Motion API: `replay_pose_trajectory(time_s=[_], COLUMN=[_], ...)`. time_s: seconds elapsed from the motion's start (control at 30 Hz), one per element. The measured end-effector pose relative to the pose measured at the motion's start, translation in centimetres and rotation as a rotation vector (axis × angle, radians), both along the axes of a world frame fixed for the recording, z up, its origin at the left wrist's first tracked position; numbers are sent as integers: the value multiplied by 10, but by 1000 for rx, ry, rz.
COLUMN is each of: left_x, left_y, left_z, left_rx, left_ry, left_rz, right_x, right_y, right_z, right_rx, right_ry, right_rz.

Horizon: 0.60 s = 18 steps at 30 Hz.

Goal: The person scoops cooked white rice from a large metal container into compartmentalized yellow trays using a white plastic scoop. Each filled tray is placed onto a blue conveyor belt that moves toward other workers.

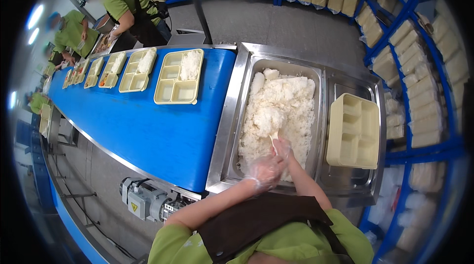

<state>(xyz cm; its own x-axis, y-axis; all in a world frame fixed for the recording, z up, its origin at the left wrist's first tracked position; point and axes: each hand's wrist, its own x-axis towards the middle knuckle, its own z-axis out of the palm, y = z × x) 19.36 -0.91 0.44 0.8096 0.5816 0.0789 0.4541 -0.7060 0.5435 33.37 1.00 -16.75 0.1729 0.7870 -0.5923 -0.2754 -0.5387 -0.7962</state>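
Observation:
Both my hands, in clear plastic gloves, are over a deep steel pan point(320, 111) of cooked white rice point(291, 98). My right hand point(282, 149) is closed around the handle of a pale rice paddle point(273, 137), whose blade is hidden at a mounded clump of rice point(267, 118). My left hand point(266, 170) is closed against the right hand near the paddle's handle end; what its fingers grip, if anything, is hidden. To the left, a cream compartment tray point(170, 88) lies on the blue conveyor belt point(163, 126) with rice in its upper right compartment.
A stack of cream compartment trays point(353, 131) stands right of the pan. More trays point(138, 69) line the belt's far side, some with food. Co-workers in green point(129, 5) stand along it. A motor point(143, 200) sits below the belt's near edge. Blue shelves point(395, 49) hold wrapped trays.

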Motion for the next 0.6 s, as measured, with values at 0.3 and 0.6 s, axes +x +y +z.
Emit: replay_pose_trajectory(time_s=[0.3,0.6], left_x=[139,195], left_y=[-24,-30], left_z=[6,-19], left_rx=[142,233], left_ry=[-17,167], left_rz=[-332,-201], right_x=[18,25], right_y=[-43,-61], right_z=[55,63], right_rx=[49,56], right_ry=[-88,-66], right_rz=[67,79])
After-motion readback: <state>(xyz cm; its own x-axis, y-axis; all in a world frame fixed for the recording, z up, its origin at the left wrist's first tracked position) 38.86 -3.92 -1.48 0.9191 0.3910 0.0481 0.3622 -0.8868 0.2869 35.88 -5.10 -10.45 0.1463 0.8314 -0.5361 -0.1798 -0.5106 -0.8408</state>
